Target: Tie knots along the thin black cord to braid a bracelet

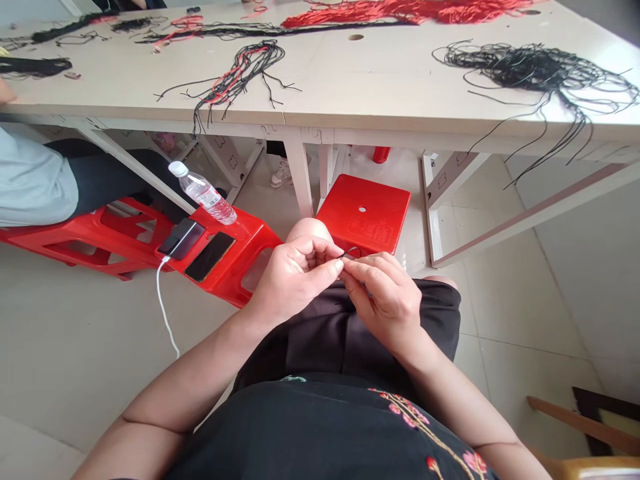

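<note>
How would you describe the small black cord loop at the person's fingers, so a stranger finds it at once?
Below the long cream table, find the person's lap, where the left hand and right hand meet at the fingertips. The small black cord loop pokes out there against a red stool, held alone, unlike the loose bunches on the tabletop.
</note>
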Action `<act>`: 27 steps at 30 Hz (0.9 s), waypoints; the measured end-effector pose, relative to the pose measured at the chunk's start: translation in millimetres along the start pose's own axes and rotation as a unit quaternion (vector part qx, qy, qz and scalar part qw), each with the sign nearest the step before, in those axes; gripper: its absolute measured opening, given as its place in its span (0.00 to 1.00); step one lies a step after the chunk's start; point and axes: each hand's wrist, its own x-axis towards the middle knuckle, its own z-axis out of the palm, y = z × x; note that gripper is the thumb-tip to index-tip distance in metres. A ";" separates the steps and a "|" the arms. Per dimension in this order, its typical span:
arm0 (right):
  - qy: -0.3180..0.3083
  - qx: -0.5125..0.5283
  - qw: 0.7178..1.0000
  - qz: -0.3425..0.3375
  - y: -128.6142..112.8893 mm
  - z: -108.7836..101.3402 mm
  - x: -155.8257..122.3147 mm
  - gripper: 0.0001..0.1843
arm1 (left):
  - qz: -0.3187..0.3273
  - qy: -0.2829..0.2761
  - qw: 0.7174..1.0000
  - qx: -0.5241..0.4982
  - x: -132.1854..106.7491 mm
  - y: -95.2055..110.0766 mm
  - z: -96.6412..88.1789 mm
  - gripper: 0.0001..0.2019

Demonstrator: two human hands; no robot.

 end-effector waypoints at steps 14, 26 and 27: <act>-0.023 0.027 0.999 0.027 3.8 -7.6 1.6 0.05 | 0.029 -0.025 0.999 0.002 2.0 -2.3 -3.8 0.08; -0.017 0.039 0.997 0.066 2.2 -5.8 3.2 0.05 | -0.053 -0.071 0.993 -0.077 -1.6 3.0 -5.0 0.04; -0.017 0.042 0.997 0.066 2.1 -5.9 3.3 0.05 | -0.045 -0.074 0.994 -0.068 -1.5 3.8 -4.3 0.04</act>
